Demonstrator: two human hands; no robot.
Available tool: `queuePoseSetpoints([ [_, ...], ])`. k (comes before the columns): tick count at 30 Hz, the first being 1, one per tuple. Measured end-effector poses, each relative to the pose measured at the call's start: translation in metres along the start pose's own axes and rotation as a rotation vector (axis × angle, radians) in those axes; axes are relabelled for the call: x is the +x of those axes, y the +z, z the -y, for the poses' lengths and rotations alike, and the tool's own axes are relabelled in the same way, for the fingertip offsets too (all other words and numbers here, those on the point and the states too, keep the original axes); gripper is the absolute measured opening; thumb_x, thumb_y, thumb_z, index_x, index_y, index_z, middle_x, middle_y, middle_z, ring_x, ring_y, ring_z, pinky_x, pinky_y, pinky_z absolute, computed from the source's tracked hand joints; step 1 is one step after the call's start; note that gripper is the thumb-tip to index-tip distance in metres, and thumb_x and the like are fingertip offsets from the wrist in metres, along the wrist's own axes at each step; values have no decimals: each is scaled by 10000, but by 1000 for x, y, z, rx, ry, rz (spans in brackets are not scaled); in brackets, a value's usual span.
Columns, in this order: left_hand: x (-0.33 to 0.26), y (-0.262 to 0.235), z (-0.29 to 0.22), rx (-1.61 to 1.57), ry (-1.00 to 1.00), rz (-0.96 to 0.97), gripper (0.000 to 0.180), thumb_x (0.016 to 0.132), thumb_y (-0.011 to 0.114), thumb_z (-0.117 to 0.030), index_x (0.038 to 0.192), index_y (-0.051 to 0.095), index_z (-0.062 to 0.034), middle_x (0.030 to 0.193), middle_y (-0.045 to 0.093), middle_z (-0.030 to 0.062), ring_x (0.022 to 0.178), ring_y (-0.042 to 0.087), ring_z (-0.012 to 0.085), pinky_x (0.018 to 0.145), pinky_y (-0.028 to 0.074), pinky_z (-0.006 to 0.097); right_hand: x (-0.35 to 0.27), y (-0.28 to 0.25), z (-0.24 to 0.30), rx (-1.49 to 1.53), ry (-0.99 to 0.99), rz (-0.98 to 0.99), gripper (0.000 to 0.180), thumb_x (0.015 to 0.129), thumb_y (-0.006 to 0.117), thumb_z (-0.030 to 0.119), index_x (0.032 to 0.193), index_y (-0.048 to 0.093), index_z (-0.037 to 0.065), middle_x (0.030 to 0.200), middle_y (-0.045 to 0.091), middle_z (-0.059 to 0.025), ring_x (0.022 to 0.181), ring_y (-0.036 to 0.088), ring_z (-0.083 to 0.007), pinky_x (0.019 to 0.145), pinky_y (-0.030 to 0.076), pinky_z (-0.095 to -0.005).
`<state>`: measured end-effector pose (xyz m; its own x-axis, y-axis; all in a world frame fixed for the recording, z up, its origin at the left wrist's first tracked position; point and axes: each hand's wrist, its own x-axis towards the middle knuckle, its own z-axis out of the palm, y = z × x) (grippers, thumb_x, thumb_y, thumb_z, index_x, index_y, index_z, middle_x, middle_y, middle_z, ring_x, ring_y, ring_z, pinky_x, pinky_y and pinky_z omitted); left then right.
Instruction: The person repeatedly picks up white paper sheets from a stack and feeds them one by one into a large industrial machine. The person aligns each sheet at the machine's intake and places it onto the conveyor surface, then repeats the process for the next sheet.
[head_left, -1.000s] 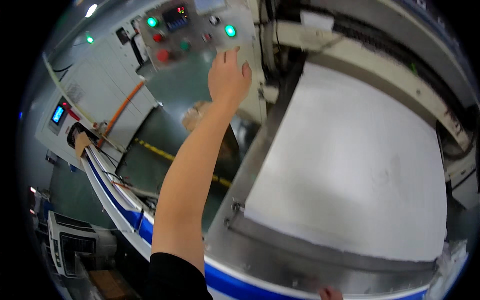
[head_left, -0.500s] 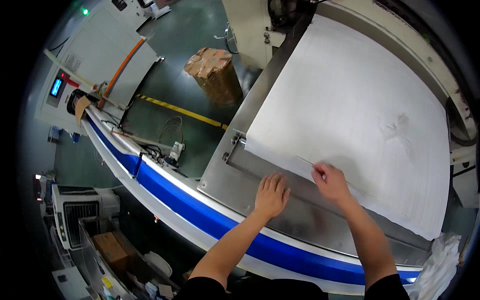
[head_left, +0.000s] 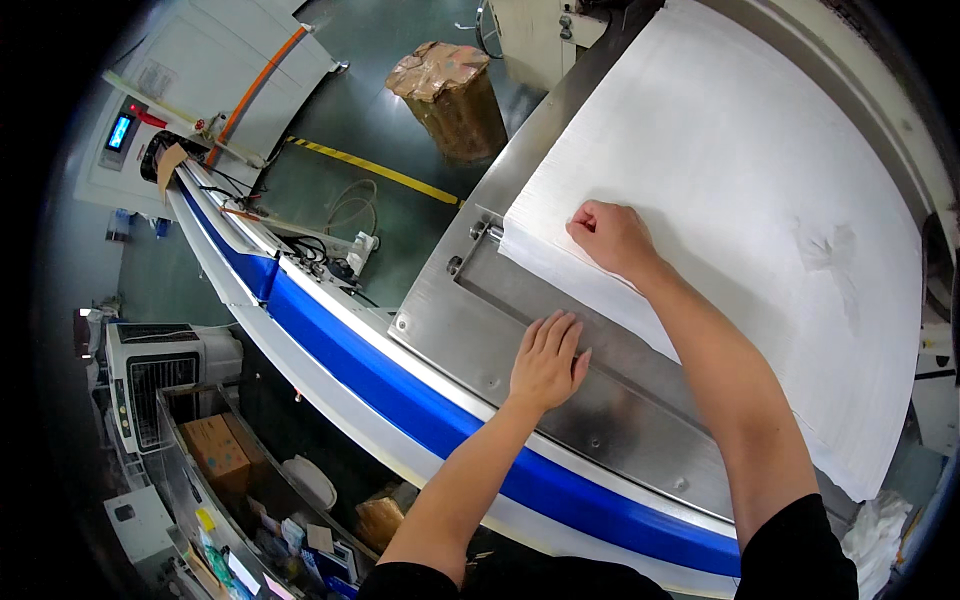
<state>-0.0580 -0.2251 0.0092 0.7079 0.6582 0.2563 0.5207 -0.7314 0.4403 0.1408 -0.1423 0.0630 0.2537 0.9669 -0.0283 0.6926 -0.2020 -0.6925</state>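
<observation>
A wide stack of white sheets [head_left: 720, 170] covers much of the metal table [head_left: 470, 320], its near-left edge standing just inside a recess. My right hand [head_left: 610, 235] is over the stack near its left corner, fingers curled together; whatever they may pinch is hidden by the hand. My left hand [head_left: 547, 365] lies flat on the bare metal in front of the stack, fingers stretched and holding nothing. A crumpled translucent patch [head_left: 828, 250] shows on the top sheet, to the right.
A blue and white rail [head_left: 400, 420] runs along the table's near edge. A wrapped brown drum [head_left: 455, 100] stands on the floor beyond. Crumpled white plastic [head_left: 875, 540] lies at the lower right. An open bin [head_left: 185, 470] with cartons is at lower left.
My right hand has moved left and away from me, from the stack's near edge to over its left part. My left hand stays on the metal. The whole view has shifted slightly.
</observation>
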Motion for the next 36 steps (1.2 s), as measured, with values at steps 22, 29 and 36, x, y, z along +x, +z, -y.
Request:
queuePoseSetpoints([
  [22, 101, -26, 78, 257, 104, -235, 467, 725, 604, -133, 1187, 545, -165, 1283, 483, 122, 1117, 504, 292, 954, 360, 432, 8, 7, -14, -134, 12, -53, 183, 813, 576, 296, 794, 642, 126, 764, 664, -69, 725, 635, -283, 668, 501, -404],
  [29, 96, -42, 93, 346, 277, -108, 349, 663, 656, -174, 999, 566, -145, 1166, 535, 72, 1075, 524, 271, 917, 379, 449, -17, 4, -3, -95, -73, -140, 149, 800, 631, 284, 843, 652, 143, 734, 658, -53, 659, 639, -238, 605, 502, -370],
  [36, 115, -81, 85, 468, 310, 372, 448, 661, 651, -114, 1090, 523, -106, 1153, 568, 81, 1070, 538, 262, 969, 340, 456, -194, -37, -62, -418, 145, -432, 260, 858, 557, 310, 864, 639, 64, 827, 623, -125, 748, 609, -314, 704, 475, -433],
])
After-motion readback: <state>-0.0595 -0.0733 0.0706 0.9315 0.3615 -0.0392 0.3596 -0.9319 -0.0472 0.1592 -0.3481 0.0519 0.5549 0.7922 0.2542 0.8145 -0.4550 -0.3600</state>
